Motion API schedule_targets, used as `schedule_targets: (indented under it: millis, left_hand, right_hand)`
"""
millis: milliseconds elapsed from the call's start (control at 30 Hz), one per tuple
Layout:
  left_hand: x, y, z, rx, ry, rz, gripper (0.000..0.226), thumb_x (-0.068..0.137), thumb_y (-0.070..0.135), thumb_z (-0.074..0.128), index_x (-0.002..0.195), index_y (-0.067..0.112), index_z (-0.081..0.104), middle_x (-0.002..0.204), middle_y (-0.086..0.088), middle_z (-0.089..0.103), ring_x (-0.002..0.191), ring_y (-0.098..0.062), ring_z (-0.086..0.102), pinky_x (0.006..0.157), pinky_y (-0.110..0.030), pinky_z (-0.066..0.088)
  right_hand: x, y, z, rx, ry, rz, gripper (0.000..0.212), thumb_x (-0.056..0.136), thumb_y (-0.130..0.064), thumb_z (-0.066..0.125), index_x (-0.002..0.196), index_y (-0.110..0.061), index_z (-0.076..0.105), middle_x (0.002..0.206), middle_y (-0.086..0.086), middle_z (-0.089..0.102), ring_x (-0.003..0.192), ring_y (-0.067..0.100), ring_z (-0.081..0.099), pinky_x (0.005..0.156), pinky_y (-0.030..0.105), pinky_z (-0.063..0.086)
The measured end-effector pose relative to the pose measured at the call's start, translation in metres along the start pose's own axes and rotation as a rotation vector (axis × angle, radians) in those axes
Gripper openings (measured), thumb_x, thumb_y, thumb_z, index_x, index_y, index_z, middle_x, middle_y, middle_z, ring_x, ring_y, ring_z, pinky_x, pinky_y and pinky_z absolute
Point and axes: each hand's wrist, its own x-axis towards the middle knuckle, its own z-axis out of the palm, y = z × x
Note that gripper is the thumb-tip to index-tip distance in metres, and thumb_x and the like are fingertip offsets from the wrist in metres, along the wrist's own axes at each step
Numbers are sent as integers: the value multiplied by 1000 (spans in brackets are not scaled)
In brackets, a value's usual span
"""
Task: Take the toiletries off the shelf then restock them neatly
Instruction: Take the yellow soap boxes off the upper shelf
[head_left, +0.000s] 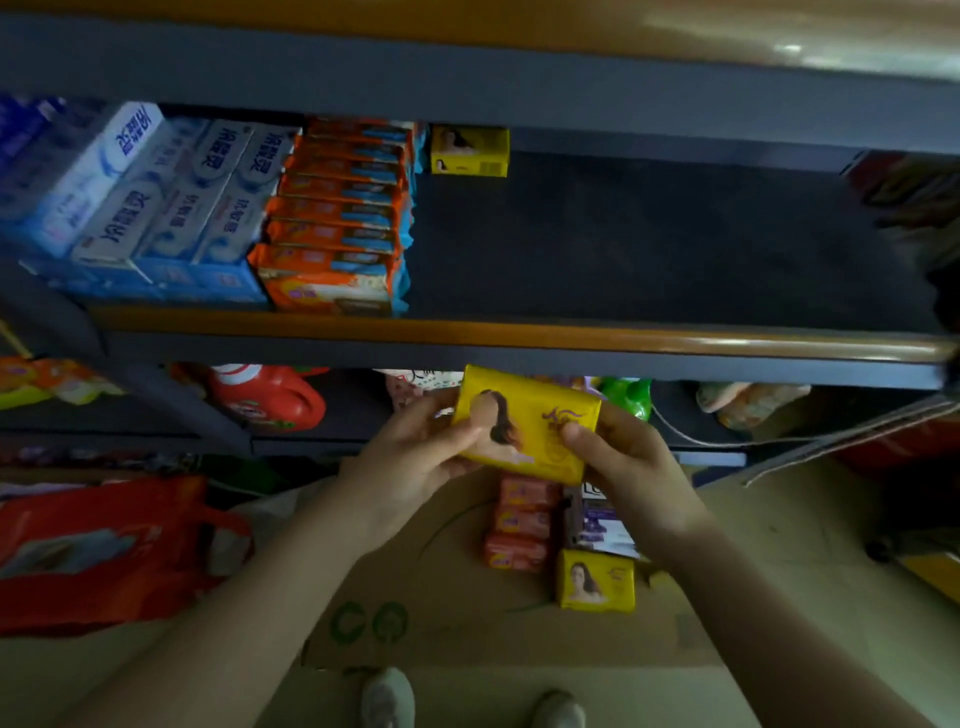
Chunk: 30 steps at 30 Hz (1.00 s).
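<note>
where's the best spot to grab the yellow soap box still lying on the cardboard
Pinch the yellow soap box on the cardboard across its two short ends, coming from above. It lies flat, printed face up, with open cardboard on its right and near sides; the red soap packs crowd its left, so a top-down pinch looks easiest.

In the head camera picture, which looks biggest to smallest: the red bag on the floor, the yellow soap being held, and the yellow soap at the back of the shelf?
1. Red bag
2. Held yellow soap, though it looks bigger because it is nearer
3. Shelf yellow soap, probably the same real size
</note>
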Motion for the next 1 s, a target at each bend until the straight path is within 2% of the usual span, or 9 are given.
schedule_targets:
  millis: [167,267,333,400,500,600,767,867,1000]
  left_hand:
    - [2,-26,0,160,-89,-20,23,79,19,58,102,15,56,89,2,71,89,-18,68,88,-27,50]
    - [3,-35,-6,411,-15,205,39,75,9,73,103,29,56,104,6,66,100,-8,62,84,-20,49]
    - [2,-38,-5,643,-47,383,42,71,24,75,101,45,54,116,8,63,111,-8,58,88,-23,48]
    - [0,-47,-1,672,-71,429,42,73,25,76,103,43,53,119,15,62,114,-6,56,90,-22,47]
    - [1,-64,7,420,-64,235,45,68,13,77,105,21,53,113,18,65,109,-5,59,87,-21,49]
    - [-4,-89,17,71,-37,-70,57,54,25,84,101,12,55,92,5,71,94,-15,64,78,-25,53]
    - [-15,-133,44,-312,-99,-467,72,48,42,89,107,12,60,97,-9,70,85,-21,68,66,-30,55]
    - [-11,-142,53,-234,35,-562,31,71,33,67,97,17,61,80,-3,70,72,-15,61,60,-23,46]
    - [-1,-171,54,381,105,-465,8,89,21,60,96,18,61,84,5,66,76,-9,59,60,-13,44]
  right_hand:
    - [-7,9,-15,-513,30,-89,35,71,-40,75,96,-18,63,90,12,69,85,29,65,75,47,54]
    - [-14,14,-32,-728,-12,-277,36,72,-26,71,102,-39,54,102,-7,63,96,4,59,84,23,49]
    - [-20,17,-40,-819,-40,-380,41,71,-19,67,104,-38,53,108,-13,57,101,-9,52,83,7,40]
    - [-25,25,-46,-859,-32,-390,46,71,-17,66,107,-39,49,111,-11,57,104,-5,51,85,11,41]
    - [-32,34,-56,-827,-15,-315,42,71,-28,70,107,-41,52,111,-17,58,105,4,56,88,29,47]
    - [-41,33,-65,-434,-120,-110,59,71,-50,71,121,-23,55,116,-1,64,108,17,60,91,37,50]
    - [-53,18,-84,-243,-109,103,26,92,-25,52,114,-15,59,97,9,66,76,10,64,62,19,50]
    - [-50,37,-101,-440,35,246,17,95,-26,48,95,-20,64,80,0,64,66,2,61,56,13,44]
    - [-57,87,-139,-604,143,348,9,88,-37,58,83,-33,65,89,2,68,83,19,60,78,38,48]
